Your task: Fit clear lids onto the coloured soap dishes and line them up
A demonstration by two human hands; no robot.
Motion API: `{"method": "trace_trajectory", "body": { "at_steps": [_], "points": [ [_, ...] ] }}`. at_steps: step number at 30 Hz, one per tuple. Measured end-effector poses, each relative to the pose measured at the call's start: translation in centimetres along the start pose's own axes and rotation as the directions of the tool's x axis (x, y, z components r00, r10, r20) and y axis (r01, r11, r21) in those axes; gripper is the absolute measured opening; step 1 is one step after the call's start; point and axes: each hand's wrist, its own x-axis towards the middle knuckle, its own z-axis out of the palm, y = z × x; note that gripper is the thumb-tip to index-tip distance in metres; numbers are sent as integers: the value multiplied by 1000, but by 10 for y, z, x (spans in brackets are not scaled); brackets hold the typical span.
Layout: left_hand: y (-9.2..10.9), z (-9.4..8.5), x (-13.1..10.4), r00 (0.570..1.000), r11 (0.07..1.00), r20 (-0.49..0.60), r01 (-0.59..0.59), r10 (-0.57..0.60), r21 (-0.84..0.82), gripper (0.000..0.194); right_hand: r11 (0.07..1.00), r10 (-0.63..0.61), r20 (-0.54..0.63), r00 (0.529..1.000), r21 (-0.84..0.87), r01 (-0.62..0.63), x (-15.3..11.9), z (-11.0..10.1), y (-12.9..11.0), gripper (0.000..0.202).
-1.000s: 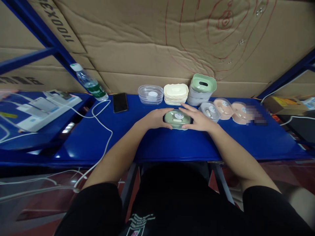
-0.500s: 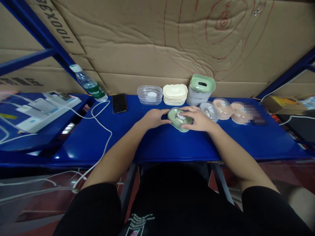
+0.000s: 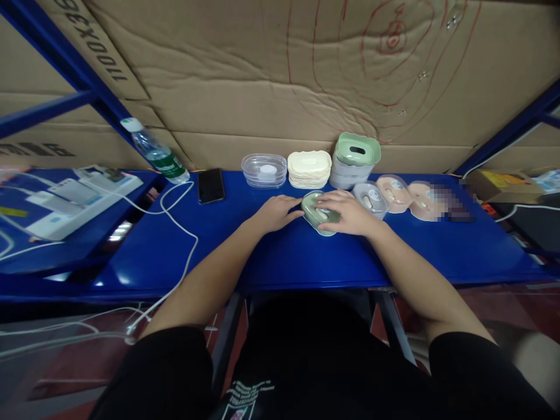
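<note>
A green oval box with a clear lid (image 3: 315, 216) rests on the blue table in front of me. My right hand (image 3: 347, 213) grips it from the right, fingers over the lid and thumb at its near side. My left hand (image 3: 280, 213) is at its left edge, thumb and fingers apart, fingertips beside the rim. Behind the box stand a stack of clear lids (image 3: 265, 171), a stack of cream trays (image 3: 309, 170) and a stack of containers with a green one on top (image 3: 357, 149). The underside of the green box is hidden.
Right of my hand sit a grey lidded box (image 3: 370, 198) and two pink ones (image 3: 394, 194). A phone (image 3: 210, 186), a bottle (image 3: 164, 160), a white cable (image 3: 196, 236) and a power strip (image 3: 83, 204) are at the left. Cardboard (image 3: 227, 76) backs the table.
My left hand's fingers have come slightly away from the green box's left side. My right hand stays on the lid. The view has shifted a little.
</note>
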Motion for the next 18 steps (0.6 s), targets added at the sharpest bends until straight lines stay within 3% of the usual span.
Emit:
{"method": "trace_trajectory", "body": {
  "at_steps": [10,18],
  "points": [
    [7,2,-1,998,1000,64,-13,14,-29,54,974,160,-35,987,-155,-163,-2,-3,7,56],
    [6,1,-1,997,999,83,-1,4,-34,54,903,287,-134,949,-291,-314,-5,-6,10,56]
  ]
}}
